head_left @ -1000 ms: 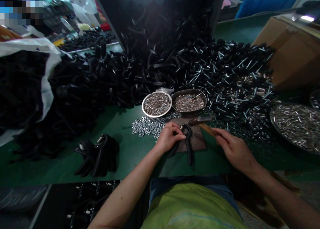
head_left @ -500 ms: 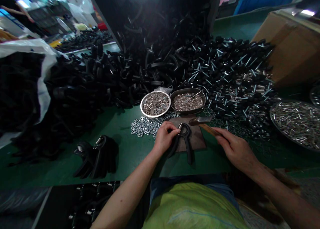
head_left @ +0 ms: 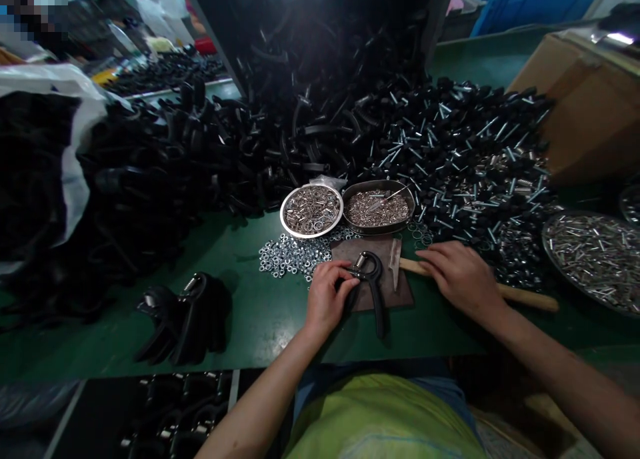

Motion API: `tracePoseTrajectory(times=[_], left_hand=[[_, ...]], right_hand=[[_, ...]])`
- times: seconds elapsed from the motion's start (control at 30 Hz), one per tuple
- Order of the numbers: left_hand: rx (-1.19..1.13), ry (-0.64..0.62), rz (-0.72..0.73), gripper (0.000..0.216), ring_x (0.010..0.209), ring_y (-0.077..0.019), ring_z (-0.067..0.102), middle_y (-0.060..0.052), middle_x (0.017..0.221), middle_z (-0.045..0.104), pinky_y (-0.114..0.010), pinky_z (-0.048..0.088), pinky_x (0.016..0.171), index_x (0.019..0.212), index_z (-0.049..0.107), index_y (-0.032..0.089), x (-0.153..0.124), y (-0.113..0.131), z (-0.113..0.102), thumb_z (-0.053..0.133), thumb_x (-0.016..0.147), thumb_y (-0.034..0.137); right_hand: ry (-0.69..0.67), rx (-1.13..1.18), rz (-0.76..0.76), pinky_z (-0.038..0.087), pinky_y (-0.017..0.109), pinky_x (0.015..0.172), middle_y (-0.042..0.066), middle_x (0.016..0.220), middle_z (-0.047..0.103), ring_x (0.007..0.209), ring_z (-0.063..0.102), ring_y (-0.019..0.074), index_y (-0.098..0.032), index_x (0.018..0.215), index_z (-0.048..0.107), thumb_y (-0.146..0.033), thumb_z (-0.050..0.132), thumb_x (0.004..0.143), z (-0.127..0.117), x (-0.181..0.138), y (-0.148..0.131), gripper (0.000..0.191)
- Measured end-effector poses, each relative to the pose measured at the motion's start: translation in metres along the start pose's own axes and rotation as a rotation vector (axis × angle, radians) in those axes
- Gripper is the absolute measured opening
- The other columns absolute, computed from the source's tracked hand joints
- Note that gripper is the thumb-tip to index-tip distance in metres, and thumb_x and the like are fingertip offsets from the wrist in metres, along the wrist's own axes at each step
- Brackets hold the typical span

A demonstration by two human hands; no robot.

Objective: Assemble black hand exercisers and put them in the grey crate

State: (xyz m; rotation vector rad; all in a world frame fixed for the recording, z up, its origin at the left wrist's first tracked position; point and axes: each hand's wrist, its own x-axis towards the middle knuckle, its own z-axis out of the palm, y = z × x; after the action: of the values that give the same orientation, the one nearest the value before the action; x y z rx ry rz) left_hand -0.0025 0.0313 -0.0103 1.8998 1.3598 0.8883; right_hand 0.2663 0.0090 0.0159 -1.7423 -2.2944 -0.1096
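Observation:
A black hand grip strengthener (head_left: 379,299) with a metal spring lies on a brown plate (head_left: 345,249) in front of me. My left hand (head_left: 327,295) is closed on its left side, thumb and fingers pinching near the spring. To the right is a hammer (head_left: 530,297), its metal head down on the plate and its wooden handle pointing right across the table. Over the handle my right hand (head_left: 463,279) is curled, covering the middle of it. Several similar hand grips (head_left: 200,319) stand bunched together at the left.
Loose nuts (head_left: 285,255) are spread behind my left hand. Beyond them are a round dish (head_left: 283,222) and an oval tin (head_left: 377,230) of small metal parts. A large pan (head_left: 550,245) of pins, a cardboard box (head_left: 575,105) and heaps of black handles (head_left: 225,152) surround the area.
The hammer has come down from above the plate onto it, its head turned and its handle now showing past my right hand. My left hand stays on the hand grip.

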Motion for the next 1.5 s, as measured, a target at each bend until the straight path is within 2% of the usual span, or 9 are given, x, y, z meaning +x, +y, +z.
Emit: tracePoseTrajectory(times=[0.2, 0.33, 0.43, 0.53, 0.6, 0.7, 1.13, 1.37, 1.5], left_hand=[[0.010, 0.033, 0.004, 0.008, 0.099, -0.0197, 0.055, -0.004, 0.098, 0.065, -0.036, 0.040, 0.091, 0.074, 0.060, 0.020, -0.003, -0.002, 0.003, 0.066, 0.079, 0.023], [0.003, 0.063, -0.007, 0.008, 0.099, -0.0191, 0.054, -0.003, 0.097, 0.065, -0.036, 0.039, 0.091, 0.074, 0.060, 0.020, -0.005, -0.003, 0.005, 0.065, 0.080, 0.022], [-0.006, 0.077, -0.016, 0.008, 0.099, -0.0195, 0.054, -0.003, 0.097, 0.065, -0.036, 0.039, 0.090, 0.074, 0.060, 0.020, -0.005, -0.003, 0.006, 0.065, 0.080, 0.022], [-0.017, 0.083, -0.021, 0.009, 0.098, -0.0193, 0.054, -0.003, 0.097, 0.065, -0.035, 0.040, 0.090, 0.074, 0.060, 0.020, -0.005, -0.003, 0.006, 0.066, 0.079, 0.021], [-0.022, 0.084, -0.023, 0.009, 0.098, -0.0190, 0.054, -0.003, 0.097, 0.065, -0.035, 0.040, 0.090, 0.073, 0.060, 0.020, -0.005, -0.003, 0.005, 0.067, 0.079, 0.021], [-0.021, 0.081, -0.023, 0.009, 0.098, -0.0187, 0.054, -0.003, 0.097, 0.065, -0.035, 0.039, 0.090, 0.073, 0.060, 0.020, -0.006, -0.004, 0.005, 0.066, 0.079, 0.021], [-0.040, 0.087, -0.010, 0.008, 0.098, -0.0185, 0.054, -0.003, 0.096, 0.064, -0.035, 0.040, 0.089, 0.074, 0.060, 0.020, -0.007, -0.004, 0.006, 0.065, 0.080, 0.020], [-0.047, 0.090, -0.015, 0.007, 0.095, -0.0187, 0.055, -0.003, 0.094, 0.065, -0.035, 0.041, 0.087, 0.074, 0.061, 0.020, -0.006, -0.003, 0.005, 0.067, 0.078, 0.019], [-0.057, 0.072, -0.038, 0.007, 0.096, -0.0186, 0.055, -0.003, 0.094, 0.066, -0.034, 0.041, 0.088, 0.073, 0.062, 0.020, -0.005, -0.003, 0.004, 0.068, 0.077, 0.019]], right_hand=[[-0.045, -0.111, -0.061, 0.039, 0.033, 0.067, 0.011, 0.102, 0.062, 0.092, 0.050, 0.0234, -0.017, 0.099, 0.066, -0.012, 0.036, 0.088, 0.011, 0.124, -0.003, 0.032], [-0.136, -0.135, -0.040, 0.038, 0.033, 0.063, 0.016, 0.093, 0.062, 0.089, 0.052, 0.0254, -0.011, 0.081, 0.067, -0.006, 0.041, 0.083, 0.023, 0.163, 0.000, 0.027], [-0.054, -0.080, -0.024, 0.040, 0.034, 0.067, 0.016, 0.094, 0.062, 0.092, 0.053, 0.0252, -0.011, 0.089, 0.063, -0.008, 0.040, 0.085, 0.010, 0.155, -0.007, 0.024], [0.087, 0.436, 0.094, 0.044, 0.032, 0.065, 0.009, 0.085, 0.063, 0.077, 0.058, 0.0185, -0.015, 0.095, 0.055, -0.021, 0.045, 0.088, -0.012, 0.122, -0.029, 0.013], [0.011, 0.948, 0.190, 0.047, 0.030, 0.057, 0.003, 0.074, 0.064, 0.061, 0.060, 0.0143, -0.018, 0.091, 0.050, -0.033, 0.045, 0.090, -0.020, 0.095, -0.048, 0.015], [-0.122, 1.252, 0.261, 0.050, 0.028, 0.055, 0.002, 0.070, 0.064, 0.056, 0.061, 0.0130, -0.019, 0.080, 0.050, -0.042, 0.046, 0.090, -0.013, 0.060, -0.069, 0.026], [-0.109, 1.009, 0.218, 0.050, 0.028, 0.061, 0.001, 0.062, 0.062, 0.059, 0.062, 0.0137, -0.018, 0.077, 0.058, -0.036, 0.050, 0.088, 0.014, 0.039, -0.081, 0.023], [0.165, 1.425, 0.215, 0.054, 0.034, 0.069, 0.003, 0.086, 0.065, 0.075, 0.065, 0.0148, -0.021, 0.086, 0.054, -0.037, 0.043, 0.092, -0.004, 0.051, -0.102, 0.021], [0.278, 0.975, 0.169, 0.051, 0.034, 0.074, 0.004, 0.089, 0.064, 0.077, 0.062, 0.0152, -0.020, 0.088, 0.056, -0.034, 0.045, 0.091, -0.006, 0.076, -0.081, 0.018]])
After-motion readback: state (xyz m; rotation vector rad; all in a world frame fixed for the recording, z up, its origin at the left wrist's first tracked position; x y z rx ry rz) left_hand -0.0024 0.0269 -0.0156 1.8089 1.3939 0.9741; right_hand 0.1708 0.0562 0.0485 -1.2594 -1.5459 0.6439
